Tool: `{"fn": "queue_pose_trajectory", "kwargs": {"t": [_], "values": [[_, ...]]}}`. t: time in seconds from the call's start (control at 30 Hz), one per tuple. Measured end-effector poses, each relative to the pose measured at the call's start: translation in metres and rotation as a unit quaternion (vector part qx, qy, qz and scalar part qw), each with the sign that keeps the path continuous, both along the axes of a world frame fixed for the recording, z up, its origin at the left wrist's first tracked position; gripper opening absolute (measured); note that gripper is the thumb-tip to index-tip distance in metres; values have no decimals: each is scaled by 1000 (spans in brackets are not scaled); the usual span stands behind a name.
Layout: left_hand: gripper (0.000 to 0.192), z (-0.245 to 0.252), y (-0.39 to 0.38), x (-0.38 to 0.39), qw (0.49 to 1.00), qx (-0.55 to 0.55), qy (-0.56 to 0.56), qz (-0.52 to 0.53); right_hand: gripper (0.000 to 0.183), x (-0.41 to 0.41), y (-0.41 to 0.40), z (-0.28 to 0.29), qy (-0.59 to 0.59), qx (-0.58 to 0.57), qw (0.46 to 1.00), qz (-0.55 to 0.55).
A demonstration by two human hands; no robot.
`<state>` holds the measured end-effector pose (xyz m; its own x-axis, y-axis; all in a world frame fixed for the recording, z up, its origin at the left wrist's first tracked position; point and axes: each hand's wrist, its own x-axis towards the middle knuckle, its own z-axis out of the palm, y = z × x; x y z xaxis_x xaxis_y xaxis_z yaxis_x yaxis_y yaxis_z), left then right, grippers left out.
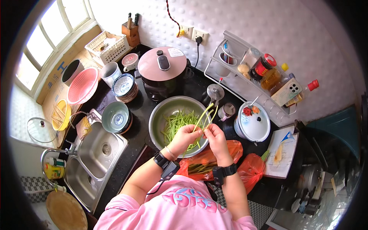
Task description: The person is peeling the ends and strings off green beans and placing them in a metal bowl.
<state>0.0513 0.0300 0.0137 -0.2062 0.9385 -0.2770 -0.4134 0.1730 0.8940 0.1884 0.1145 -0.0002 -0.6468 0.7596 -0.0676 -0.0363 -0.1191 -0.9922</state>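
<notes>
Both hands are close together over the right side of a wide metal basin (153,123). Between the thumb and fingers of my left hand (187,136) are long green vegetable stems (204,115), their upper ends standing above the rim. My right hand (215,139) pinches the stems close beside the left fingertips. A heap of short green pieces (179,125) lies in the basin. Below my wrists an orange-red plastic bag (234,151) lies open, with more long stems (201,167) inside.
A double-bowl steel sink (99,164) is at left, with stacked bowls (116,117) beside it. Behind the basin stands a lidded electric cooker (162,69). A white enamel pot (253,122) and a second red bag (251,169) are at right. A wall rack (244,83) holds bottles.
</notes>
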Motion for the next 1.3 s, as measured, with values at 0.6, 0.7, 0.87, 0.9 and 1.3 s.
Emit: {"fn": "queue_pose_trajectory", "kwargs": {"t": [0.6, 0.7, 0.87, 0.9, 1.3], "values": [[8, -14, -12, -28, 981, 44, -186, 30, 7, -25, -16, 5, 18, 8, 999, -28], [8, -12, -16, -25, 982, 20, -185, 31, 5, -23, -14, 7, 19, 1, 1000, -17], [8, -10, -17, -19, 988, 28, -142, 50, 7, -21, -13, 15, -23, -5, 999, 41], [9, -7, -16, -19, 992, 23, -110, 55, 6, -20, -10, 15, -53, 6, 997, 47], [13, -9, -18, -9, 999, 10, 2, 44, 6, -15, -13, 7, 16, -17, 1000, 0]]}}
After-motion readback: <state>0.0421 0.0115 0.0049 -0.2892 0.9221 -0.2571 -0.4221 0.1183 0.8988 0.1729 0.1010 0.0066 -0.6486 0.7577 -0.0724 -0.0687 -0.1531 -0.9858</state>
